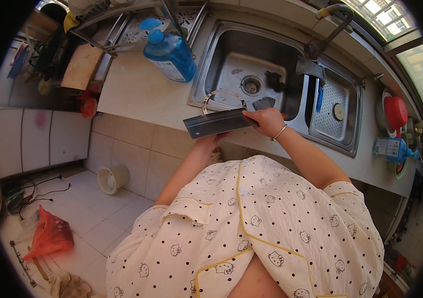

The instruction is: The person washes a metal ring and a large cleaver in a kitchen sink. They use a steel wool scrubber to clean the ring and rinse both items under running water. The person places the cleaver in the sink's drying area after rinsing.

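Observation:
A dark, flat-sided rectangular object (219, 124) is held level in front of me, over the counter's front edge. A ring-shaped metal handle (223, 93) curves up from its far side. My right hand (270, 122), with a bangle at the wrist, grips its right end, thumb on top. From below, my left hand (211, 143) holds it near the middle; most of those fingers are hidden by it. Just beyond lies the large steel sink basin (230, 59), containing a black wet scrap (274, 80) and a grey piece (263, 102).
A blue pump bottle (170, 56) stands left of the sink beside a metal rack (122, 46). The faucet (317, 48) rises behind; a grey cloth (309, 67) hangs over the divider. Another blue bottle (390, 149) lies right. A bin (112, 179) and red bag (53, 234) are on the floor.

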The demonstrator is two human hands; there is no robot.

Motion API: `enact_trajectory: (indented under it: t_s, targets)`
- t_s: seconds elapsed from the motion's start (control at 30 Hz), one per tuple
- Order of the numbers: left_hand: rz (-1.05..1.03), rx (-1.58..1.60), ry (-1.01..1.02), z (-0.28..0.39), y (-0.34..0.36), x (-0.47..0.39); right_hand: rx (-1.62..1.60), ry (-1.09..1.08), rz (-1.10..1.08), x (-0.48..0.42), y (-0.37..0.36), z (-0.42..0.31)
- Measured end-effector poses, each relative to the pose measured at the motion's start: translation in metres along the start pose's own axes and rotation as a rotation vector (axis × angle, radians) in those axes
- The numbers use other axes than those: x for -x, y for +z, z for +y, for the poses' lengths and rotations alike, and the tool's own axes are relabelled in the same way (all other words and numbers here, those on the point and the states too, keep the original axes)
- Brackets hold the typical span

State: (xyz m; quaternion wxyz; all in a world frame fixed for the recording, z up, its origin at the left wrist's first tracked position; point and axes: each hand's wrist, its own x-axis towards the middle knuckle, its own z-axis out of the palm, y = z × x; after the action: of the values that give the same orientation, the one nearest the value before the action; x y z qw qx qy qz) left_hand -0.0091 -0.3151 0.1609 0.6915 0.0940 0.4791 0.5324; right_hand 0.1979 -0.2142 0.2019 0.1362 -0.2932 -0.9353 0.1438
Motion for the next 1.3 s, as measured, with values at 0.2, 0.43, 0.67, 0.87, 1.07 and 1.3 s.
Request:
enact_trajectory:
  t_s: [0.2,0.43,0.67,0.87,1.07,1.3]
  targets:
    - [0.042,-0.028,-0.029,0.003,0.003,0.000,0.008,0.014,0.010,-0.003,0.000,-0.002]
    - [0.056,-0.125,-0.015,-0.001,-0.001,-0.007,0.033,0.038,0.038,-0.007,0.008,0.007]
    - [-0.011,0.077,-0.020,0.007,0.006,0.004,0.012,0.054,-0.038,0.001,0.002,-0.005]
    - [0.048,-0.139,-0.021,0.001,-0.002,-0.005,0.019,0.070,0.014,-0.003,0.006,0.004]
    - [0.011,0.021,-0.036,-0.002,-0.006,-0.005,0.023,0.084,-0.048,0.003,0.000,0.000]
    - [0.016,0.052,-0.053,0.001,-0.003,-0.005,0.008,0.072,-0.077,0.000,-0.005,-0.007]
